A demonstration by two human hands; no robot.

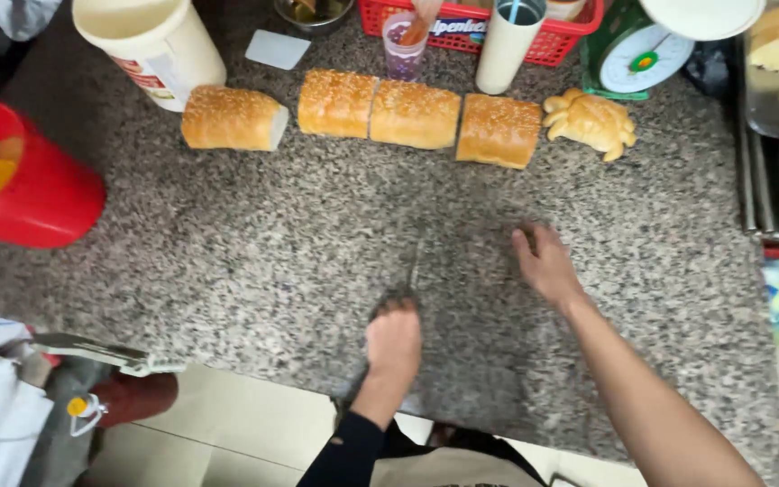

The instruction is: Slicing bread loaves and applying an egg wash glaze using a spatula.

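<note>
Granite table (227,271) carries four cut loaf pieces (415,114) beyond the hands; left hand (394,341) is closed on a knife (415,261), right hand (547,263) rests with fingers apart.

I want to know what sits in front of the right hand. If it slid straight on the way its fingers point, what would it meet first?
The right hand points up and slightly left over bare granite counter. Carried on, it would probably first meet the rightmost sesame bread piece; the way between looks free.

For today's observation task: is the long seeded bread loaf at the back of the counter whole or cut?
Cut. The loaf lies in four pieces in a row, with a gap after the leftmost piece.
</note>
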